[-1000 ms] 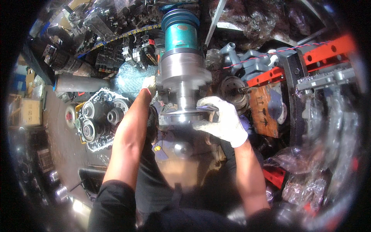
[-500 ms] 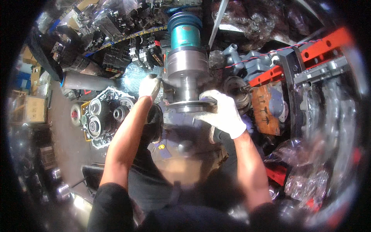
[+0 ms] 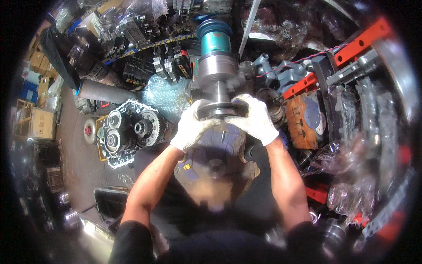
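Observation:
Gloved in white, my left hand [image 3: 192, 126] and my right hand [image 3: 256, 121] grip opposite sides of a dark, round metal disc [image 3: 223, 109]. Its rim sits between the thumbs and fingers; some fingers are hidden behind it. The disc is at the near end of a steel shaft [image 3: 223, 89]. Beyond the shaft stands a wide steel cylinder [image 3: 218, 66], followed by a turquoise section [image 3: 216, 43] with a grooved dark blue pulley [image 3: 214, 27] at the far end. Whether the disc is fixed to the shaft I cannot tell.
An opened gear housing [image 3: 132, 132] with several gears stands at the left. Bubble wrap [image 3: 165, 97] lies beyond my left hand. At the right are an orange panel [image 3: 301, 127], a red perforated beam [image 3: 347, 55] and plastic-wrapped parts [image 3: 351, 198]. A purple-stained board [image 3: 217, 152] lies below the disc.
My left hand has come right and nearer, from beside the shaft onto the disc's left rim. My right hand stays at the disc's right side. The view has shifted slightly.

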